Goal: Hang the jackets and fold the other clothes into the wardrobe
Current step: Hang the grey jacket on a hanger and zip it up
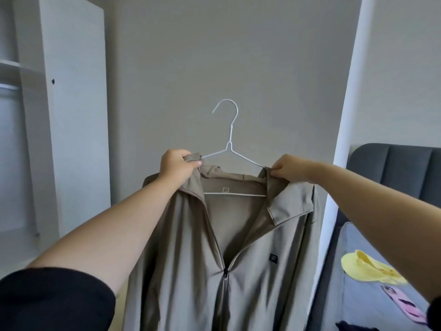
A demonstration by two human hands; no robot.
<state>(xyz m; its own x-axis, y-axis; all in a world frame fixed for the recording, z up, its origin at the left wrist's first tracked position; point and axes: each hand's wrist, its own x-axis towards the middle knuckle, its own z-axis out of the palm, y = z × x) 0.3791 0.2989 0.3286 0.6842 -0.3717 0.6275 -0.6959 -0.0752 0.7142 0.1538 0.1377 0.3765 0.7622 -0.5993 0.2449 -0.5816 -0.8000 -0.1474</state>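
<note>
Wardrobe [59,115] is standing open at the left of the view, its white door swung outward and a shelf and a rail showing inside. Grey wall is filling the centre behind the work. At the right, a bed with a dark grey headboard [393,168] is carrying a yellow garment [365,268], with a pink item [401,304] lying just beside it; a dark item is showing at the bottom edge, too cut off to identify. Nothing is standing between the jacket and the wardrobe opening.

The beige jacket [238,259] is hanging in mid-air at the centre, on a white wire hanger [230,139] whose hook is pointing up and free of any rail. The zip is closed part way, and the collar is lying open.

The left hand [176,166] is gripping the left shoulder of the jacket, fingers curled tight round the fabric at the end of the hanger. The right hand [288,170] is pinching the right side of the collar, fingers closed narrowly on the cloth where the hanger wire enters it. Both arms are reaching forward, black sleeves showing at the lower edges.
</note>
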